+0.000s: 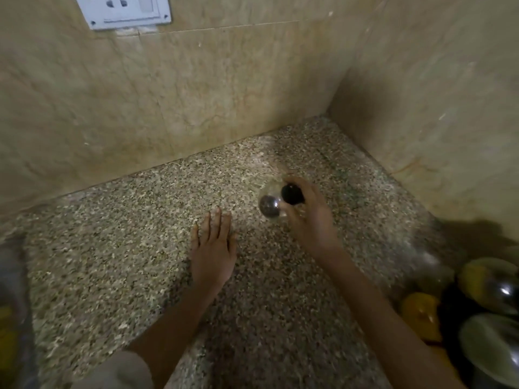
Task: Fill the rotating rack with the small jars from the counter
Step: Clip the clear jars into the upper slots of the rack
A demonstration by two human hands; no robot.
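Observation:
My right hand (309, 217) grips a small clear jar (271, 206) with a dark cap (292, 194), tilted on its side above the speckled counter (140, 262); the picture is blurred there. My left hand (213, 245) rests flat on the counter, fingers apart, holding nothing, just left of the jar. At the lower right edge, several jars with shiny metal lids and yellow contents (421, 315) sit together in what looks like the rack (488, 318), partly cut off by the frame.
Beige tiled walls meet in a corner (331, 108) behind the counter. A white switch plate (123, 9) hangs on the back wall at upper left. A blurred clear container (11, 304) stands at the left edge.

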